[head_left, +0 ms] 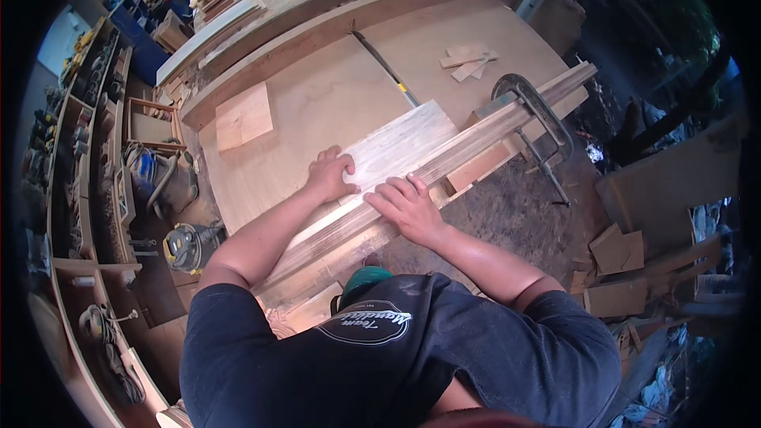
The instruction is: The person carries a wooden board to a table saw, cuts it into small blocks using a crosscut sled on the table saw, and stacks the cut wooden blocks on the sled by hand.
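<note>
A pale board (396, 150) is pressed flat under the spread left hand (331, 176) and right hand (406, 208) against a clamped fence strip (507, 119) at the worktop's (317, 103) right edge. A slip off that edge seems possible; open room lies leftward.

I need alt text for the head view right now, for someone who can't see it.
Both bare hands, left hand and right hand, press flat on a pale board lying against a long wooden strip on a plywood workbench. A metal clamp grips the strip's far end.
</note>
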The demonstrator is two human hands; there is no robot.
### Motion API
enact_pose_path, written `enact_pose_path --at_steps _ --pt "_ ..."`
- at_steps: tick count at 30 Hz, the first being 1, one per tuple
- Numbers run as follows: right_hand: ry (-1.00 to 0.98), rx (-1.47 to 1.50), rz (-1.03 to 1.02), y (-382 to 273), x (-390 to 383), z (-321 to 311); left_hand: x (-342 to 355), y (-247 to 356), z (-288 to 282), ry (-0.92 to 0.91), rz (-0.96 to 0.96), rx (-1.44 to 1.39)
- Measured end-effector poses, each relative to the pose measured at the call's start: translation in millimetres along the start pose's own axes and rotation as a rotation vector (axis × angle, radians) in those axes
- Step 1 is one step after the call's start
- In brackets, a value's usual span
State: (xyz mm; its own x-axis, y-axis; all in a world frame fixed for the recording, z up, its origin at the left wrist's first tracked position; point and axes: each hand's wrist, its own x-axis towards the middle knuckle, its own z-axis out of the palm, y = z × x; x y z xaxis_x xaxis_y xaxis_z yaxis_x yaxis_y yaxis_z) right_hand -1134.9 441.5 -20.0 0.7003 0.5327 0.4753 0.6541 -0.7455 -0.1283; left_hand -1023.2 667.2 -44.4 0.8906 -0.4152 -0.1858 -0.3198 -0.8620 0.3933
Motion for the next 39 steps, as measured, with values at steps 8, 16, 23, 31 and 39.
enact_pose_path --at_steps 8,16,23,31,39 --pt "0.038 0.037 0.024 -5.0 11.5 14.6 22.7 -26.5 -3.0 -0.022 0.034 0.03" --pt "0.086 0.033 0.063 -14.8 16.5 30.7 41.5 -45.0 -2.3 0.0 0.108 0.072" --pt "0.138 -0.05 0.084 -5.1 9.4 44.4 71.4 -46.2 7.8 -0.044 0.16 0.191" --pt "0.099 -0.115 0.142 -17.7 24.4 47.4 73.4 -47.8 -4.4 -0.073 0.126 0.23" --pt "0.032 -0.008 0.149 -18.1 24.8 37.3 58.6 -47.8 8.1 -0.059 0.141 0.224"
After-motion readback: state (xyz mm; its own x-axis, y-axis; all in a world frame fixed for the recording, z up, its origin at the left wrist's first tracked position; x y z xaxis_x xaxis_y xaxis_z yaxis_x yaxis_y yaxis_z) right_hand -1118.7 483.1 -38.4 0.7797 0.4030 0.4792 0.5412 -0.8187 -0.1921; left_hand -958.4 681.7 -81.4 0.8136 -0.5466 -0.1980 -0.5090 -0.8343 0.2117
